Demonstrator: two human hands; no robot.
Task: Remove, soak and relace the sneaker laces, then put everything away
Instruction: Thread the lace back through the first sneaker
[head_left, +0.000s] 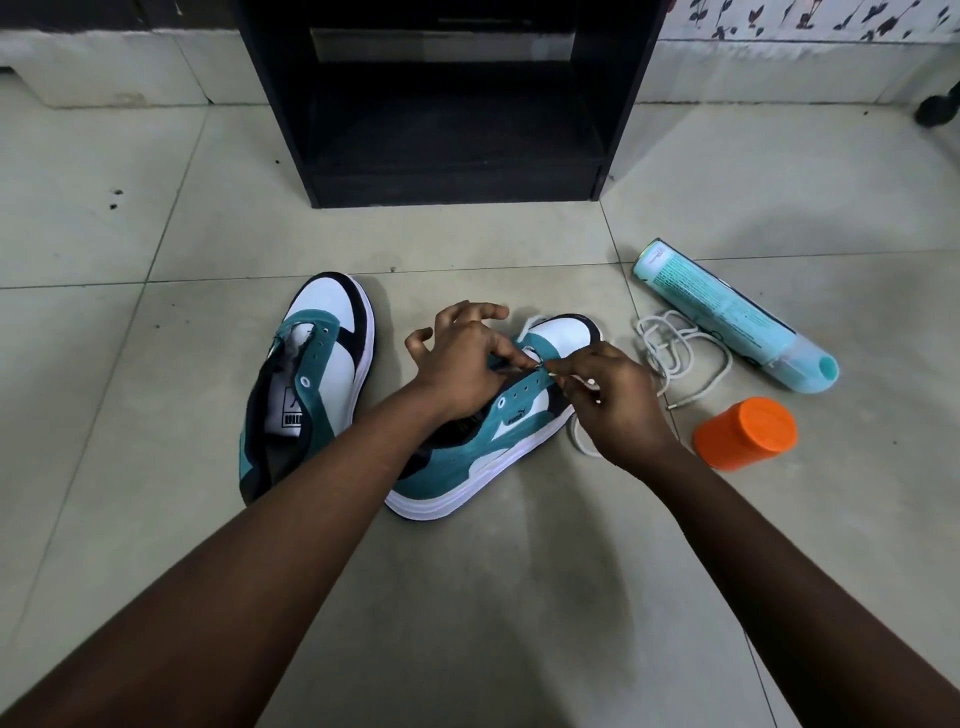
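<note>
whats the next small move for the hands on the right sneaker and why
Probably feed the lace tip through the eyelet and draw it snug. The right hand pinches the white lace beside the front eyelets of the right sneaker, the left hand steadies the eyelet flap, and most eyelets behind are empty. The left sneaker has no lace; a loose lace waits on the floor.

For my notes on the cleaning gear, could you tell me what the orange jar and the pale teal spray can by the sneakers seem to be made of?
The orange jar looks like plastic: uniformly coloured, semi-matte, with a soft sheen on its lid. The spray can, lying on its side, appears to be metal with a smooth printed coating, judging by its rigid cylinder and rimmed base; its teal cap looks like moulded plastic. The can's material is less certain.
</note>
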